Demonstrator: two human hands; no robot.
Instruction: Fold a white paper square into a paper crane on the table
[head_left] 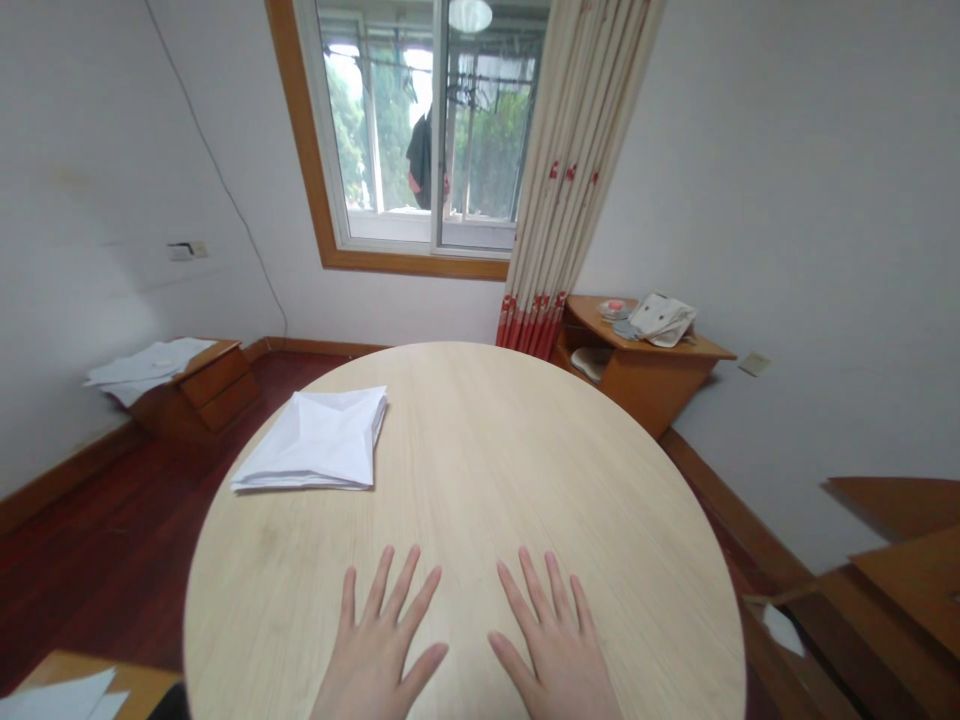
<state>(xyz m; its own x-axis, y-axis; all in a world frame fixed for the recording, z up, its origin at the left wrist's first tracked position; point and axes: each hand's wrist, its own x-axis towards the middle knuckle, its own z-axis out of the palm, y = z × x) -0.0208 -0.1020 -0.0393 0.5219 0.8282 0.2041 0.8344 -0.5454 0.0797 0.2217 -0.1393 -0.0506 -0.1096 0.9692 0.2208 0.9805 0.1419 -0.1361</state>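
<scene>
My left hand (379, 650) lies palm down at the near side of a round, light wood table (480, 440), fingers spread and nothing in it. Beside it, a short gap to the right, my right hand (551, 650) rests the same way, also spread and holding nothing. A stack of folded white paper (315, 440) sits on the table's far left part, beyond my left hand and apart from it. Its upper sheet shows crease lines, and several layers show along its near edge.
A low drawer cabinet (214, 385) with papers on top stands back left. A corner shelf (652, 370) at back right carries a white cloth bag (664, 318). Behind the table are a window (427, 130) and a curtain (574, 170). Wooden furniture (900, 600) stands at the right.
</scene>
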